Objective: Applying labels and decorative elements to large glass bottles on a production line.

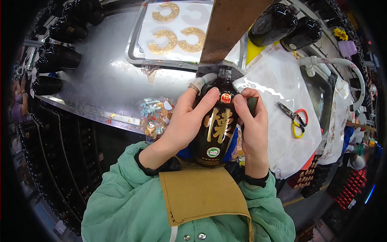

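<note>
A dark glossy bottle point(213, 137) with a large gold character and a round green-and-white sticker stands tilted against my lap, its neck pointing away from me. My left hand point(183, 121) wraps its left shoulder, with a white covering on the far fingers. From the other side my right hand point(254, 127) grips the bottle. Both thumbs press beside a small red-and-gold label point(225, 98) below the neck. Between my right thumb and fingers a dark green flat piece point(252, 104) sticks up; its kind is unclear.
A metal tray point(131, 50) holds gold C-shaped labels on white sheet. Red-and-yellow-handled pliers point(297, 119) lie on white sheeting point(282, 149) at right. A brown upright post point(227, 30) rises ahead. Dark bottles point(58, 57) line the left; two more point(274, 24) lie back right. Bagged colourful scraps point(155, 117) sit left.
</note>
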Available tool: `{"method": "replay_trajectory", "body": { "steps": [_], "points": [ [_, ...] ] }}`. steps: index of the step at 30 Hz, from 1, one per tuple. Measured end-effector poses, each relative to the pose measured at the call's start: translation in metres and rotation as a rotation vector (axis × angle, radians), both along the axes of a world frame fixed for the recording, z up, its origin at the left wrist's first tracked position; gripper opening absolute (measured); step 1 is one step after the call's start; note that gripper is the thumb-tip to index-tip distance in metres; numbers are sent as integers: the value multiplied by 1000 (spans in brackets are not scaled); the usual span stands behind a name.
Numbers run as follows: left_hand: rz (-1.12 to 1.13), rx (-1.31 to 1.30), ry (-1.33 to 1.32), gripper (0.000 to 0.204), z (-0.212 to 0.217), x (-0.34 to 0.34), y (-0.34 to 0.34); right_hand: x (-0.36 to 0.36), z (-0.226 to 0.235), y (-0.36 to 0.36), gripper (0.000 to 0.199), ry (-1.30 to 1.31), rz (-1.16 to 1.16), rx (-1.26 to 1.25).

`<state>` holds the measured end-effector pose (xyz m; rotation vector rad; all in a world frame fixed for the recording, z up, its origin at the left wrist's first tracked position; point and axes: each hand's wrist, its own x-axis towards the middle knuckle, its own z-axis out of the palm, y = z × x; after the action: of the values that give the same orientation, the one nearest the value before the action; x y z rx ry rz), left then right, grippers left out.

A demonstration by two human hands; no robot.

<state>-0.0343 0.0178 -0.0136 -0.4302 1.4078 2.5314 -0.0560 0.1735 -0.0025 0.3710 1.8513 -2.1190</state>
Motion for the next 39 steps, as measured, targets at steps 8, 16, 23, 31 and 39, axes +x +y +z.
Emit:
{"method": "replay_trajectory", "body": {
  "steps": [8,16,23,31,39],
  "points": [
    [13,-5,8,46,-5,0,1,-1,1,-1,21,-11,3,-12],
    [22,-14,13,43,0,1,4,-3,-5,2,23,-20,13,-41],
    [26,-20,10,41,2,3,4,-5,-8,5,22,-47,25,-82],
    [59,-2,-1,44,-2,3,9,-17,20,10,17,11,-46,-169],
    [74,-154,50,44,-6,4,10,-20,39,-13,10,640,231,828]
  ]
}}
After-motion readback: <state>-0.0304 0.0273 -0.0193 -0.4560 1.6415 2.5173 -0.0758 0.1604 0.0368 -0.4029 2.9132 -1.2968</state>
